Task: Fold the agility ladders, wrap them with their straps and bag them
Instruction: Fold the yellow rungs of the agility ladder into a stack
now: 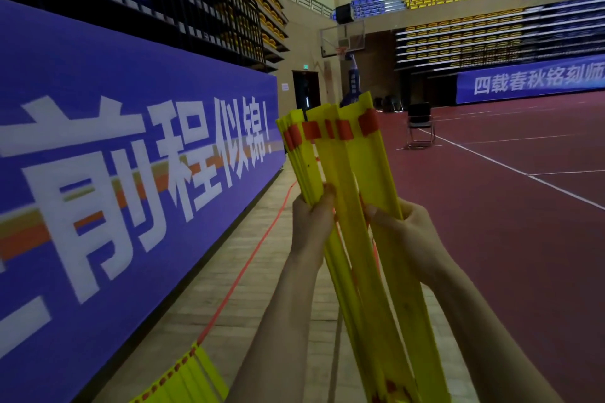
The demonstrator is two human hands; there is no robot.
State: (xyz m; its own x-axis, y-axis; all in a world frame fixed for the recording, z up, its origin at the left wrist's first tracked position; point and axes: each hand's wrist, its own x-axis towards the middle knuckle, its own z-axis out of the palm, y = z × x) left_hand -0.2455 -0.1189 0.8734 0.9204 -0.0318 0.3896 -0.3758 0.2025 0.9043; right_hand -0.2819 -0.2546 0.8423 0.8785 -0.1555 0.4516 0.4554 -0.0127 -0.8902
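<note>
I hold a bundle of yellow agility-ladder rungs (353, 173) upright in front of me, fanned out at the top, with orange strap pieces across their upper ends. My left hand (312, 216) grips the left part of the stack, fingers curled round the rungs. My right hand (397, 226) grips the right part, thumb on the front. An orange strap (252, 255) trails from the bundle down across the floor to more yellow rungs (193, 376) at the bottom edge. No bag is in view.
A long blue banner wall (131, 173) runs close on my left. Beige wooden floor (294, 321) lies under me, red court floor (523, 222) to the right. A black folding chair (420, 126) stands further ahead on the court, and a basketball hoop (343, 42) beyond.
</note>
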